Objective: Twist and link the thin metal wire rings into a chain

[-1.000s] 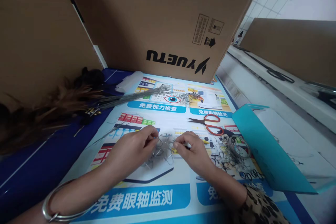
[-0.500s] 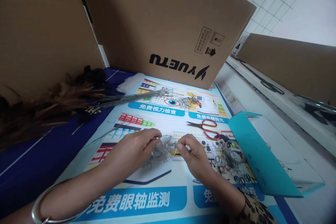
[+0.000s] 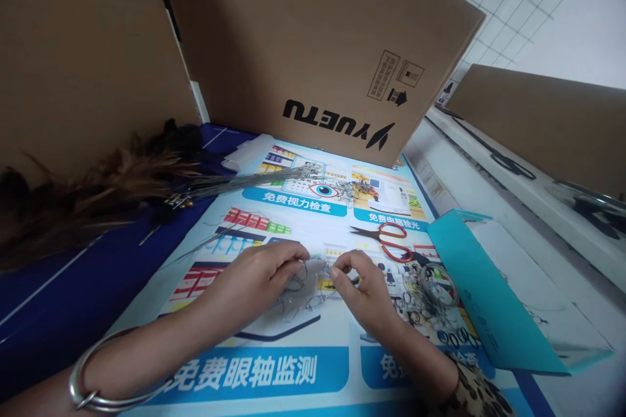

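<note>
My left hand (image 3: 259, 280) and my right hand (image 3: 364, 287) meet over a printed poster (image 3: 293, 371) on the table. Both pinch a tangle of thin wire loops (image 3: 306, 293) that hangs between them and rests on the poster. Fingers of each hand are closed on the wire. A silver bangle (image 3: 92, 378) sits on my left wrist. A leopard-print sleeve (image 3: 479, 391) covers my right forearm.
Red-handled scissors (image 3: 391, 241) lie right of my hands, above a heap of small metal rings (image 3: 430, 300). A teal folder (image 3: 489, 293) stands at the right. Brown feathers (image 3: 88, 195) with long wire stems (image 3: 244, 179) lie at the left. Cardboard boxes (image 3: 317, 45) wall the back.
My hands have stayed together on the wire tangle, which now sags lower onto the poster. The view has shifted slightly.
</note>
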Action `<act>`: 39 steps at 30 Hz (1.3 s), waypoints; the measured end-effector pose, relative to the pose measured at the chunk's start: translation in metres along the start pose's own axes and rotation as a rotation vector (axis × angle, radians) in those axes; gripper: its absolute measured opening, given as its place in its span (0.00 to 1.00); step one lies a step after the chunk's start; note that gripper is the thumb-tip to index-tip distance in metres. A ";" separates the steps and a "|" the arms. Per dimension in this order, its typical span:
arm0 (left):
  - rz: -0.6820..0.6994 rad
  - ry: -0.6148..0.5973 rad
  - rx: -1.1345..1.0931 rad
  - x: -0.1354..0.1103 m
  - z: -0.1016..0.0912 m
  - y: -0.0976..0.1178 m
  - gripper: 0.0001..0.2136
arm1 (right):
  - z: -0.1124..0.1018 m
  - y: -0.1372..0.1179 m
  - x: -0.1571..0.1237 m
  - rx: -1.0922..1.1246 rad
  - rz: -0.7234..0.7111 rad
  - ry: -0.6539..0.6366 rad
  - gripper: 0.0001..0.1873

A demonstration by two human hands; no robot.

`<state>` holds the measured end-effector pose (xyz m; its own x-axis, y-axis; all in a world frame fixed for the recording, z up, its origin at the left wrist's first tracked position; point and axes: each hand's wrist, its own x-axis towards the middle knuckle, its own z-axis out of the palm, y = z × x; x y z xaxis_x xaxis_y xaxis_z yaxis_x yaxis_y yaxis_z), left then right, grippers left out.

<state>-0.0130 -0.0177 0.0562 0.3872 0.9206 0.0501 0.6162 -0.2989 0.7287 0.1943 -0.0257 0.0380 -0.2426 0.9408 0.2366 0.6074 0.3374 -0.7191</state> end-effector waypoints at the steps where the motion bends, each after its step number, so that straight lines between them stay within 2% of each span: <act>1: -0.002 -0.001 -0.004 0.000 0.001 0.000 0.09 | 0.001 0.000 0.000 -0.004 0.017 -0.013 0.04; 8: -0.077 -0.018 -0.078 0.000 0.001 0.001 0.09 | 0.001 -0.001 -0.001 0.084 0.150 -0.089 0.08; 14: -0.174 -0.074 -0.201 0.002 0.002 0.003 0.11 | -0.001 -0.004 -0.002 0.188 0.201 -0.054 0.10; 18: -0.207 -0.052 -0.268 0.002 0.003 0.002 0.09 | 0.000 -0.004 -0.004 0.290 0.255 -0.086 0.10; 21: -0.186 -0.023 -0.240 0.002 0.001 0.002 0.07 | -0.001 -0.005 -0.004 0.302 0.247 -0.120 0.09; 26: -0.147 -0.054 -0.200 0.003 -0.003 0.003 0.07 | -0.003 -0.007 -0.004 0.281 0.194 -0.140 0.09; 34: -0.106 -0.081 -0.149 0.000 -0.002 0.005 0.07 | -0.008 -0.009 -0.003 0.270 0.126 -0.035 0.07; 39: -0.081 -0.106 -0.110 -0.002 0.001 0.007 0.07 | -0.005 -0.008 -0.002 0.253 0.136 -0.116 0.04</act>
<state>-0.0088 -0.0215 0.0600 0.4133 0.9071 -0.0800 0.5722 -0.1903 0.7977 0.1935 -0.0305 0.0464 -0.2655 0.9621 0.0616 0.4359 0.1768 -0.8825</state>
